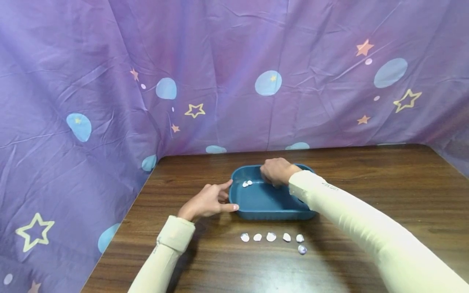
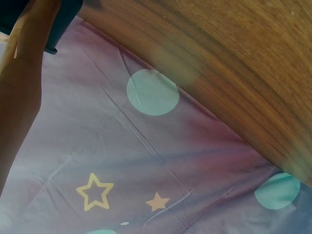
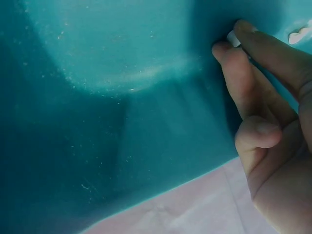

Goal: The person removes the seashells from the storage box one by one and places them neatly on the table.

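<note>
A dark teal plastic tub [image 1: 271, 214] stands on the table. My left hand [image 1: 207, 201] is at its left end, thumb and index finger spread wide, their tips at the rim. My right hand [image 1: 276, 171] reaches down inside the tub near its back wall. Between its thumb and a fingertip it pinches a small white shell [image 3: 234, 39], mostly covered by the fingers. Two small white shells [image 1: 245, 184] lie on the tub floor toward the left. In the right wrist view, a pale shell [image 3: 300, 35] shows past the thumb.
In front of the tub, several white and purple shells lie in a row, one shell [image 1: 271, 237] near its middle. Another shell [image 1: 302, 249] lies just below the row's right end. A purple patterned cloth [image 1: 234, 53] hangs behind the brown wooden table [image 1: 384, 195].
</note>
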Motion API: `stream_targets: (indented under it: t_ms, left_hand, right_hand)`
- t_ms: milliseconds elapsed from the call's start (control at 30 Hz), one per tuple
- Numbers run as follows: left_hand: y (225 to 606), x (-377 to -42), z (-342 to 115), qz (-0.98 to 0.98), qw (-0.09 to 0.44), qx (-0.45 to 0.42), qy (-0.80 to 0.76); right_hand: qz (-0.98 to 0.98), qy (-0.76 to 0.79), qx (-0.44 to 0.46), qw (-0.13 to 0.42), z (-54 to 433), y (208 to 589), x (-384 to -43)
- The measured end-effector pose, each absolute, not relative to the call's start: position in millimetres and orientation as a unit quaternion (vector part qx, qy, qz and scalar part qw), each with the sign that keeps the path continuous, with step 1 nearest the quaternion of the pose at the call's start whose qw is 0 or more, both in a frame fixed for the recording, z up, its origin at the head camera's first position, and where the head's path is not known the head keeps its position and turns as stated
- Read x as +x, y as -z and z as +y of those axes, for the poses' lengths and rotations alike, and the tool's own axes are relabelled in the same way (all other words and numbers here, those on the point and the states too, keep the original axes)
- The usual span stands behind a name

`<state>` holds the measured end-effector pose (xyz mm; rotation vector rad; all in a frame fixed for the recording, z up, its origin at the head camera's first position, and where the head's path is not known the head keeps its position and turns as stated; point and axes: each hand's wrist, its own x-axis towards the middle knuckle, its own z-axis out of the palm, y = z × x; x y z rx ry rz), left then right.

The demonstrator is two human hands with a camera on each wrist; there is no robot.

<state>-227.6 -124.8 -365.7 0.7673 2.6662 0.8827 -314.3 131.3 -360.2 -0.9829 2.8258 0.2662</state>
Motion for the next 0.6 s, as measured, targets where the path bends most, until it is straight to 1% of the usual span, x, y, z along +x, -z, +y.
stream_targets:
  t_ms: [133,367,600]
  left_hand:
    - [364.9,-227.1,-124.4,0.913,0.113,0.262,-0.293]
    - [365.6,-226.8,-124.3,0.914,0.113,0.256,-0.293]
    - [366.4,-227.8,-125.1,0.915,0.108,0.262,-0.288]
  right_hand:
    - [0.940,-0.076,-0.327,0.064,130.5,361.3,-313.6]
    - [0.945,-0.049,-0.314,0.080,128.7,361.7,-313.3]
    - [0.948,-0.058,-0.305,0.062,126.5,362.3,-311.8]
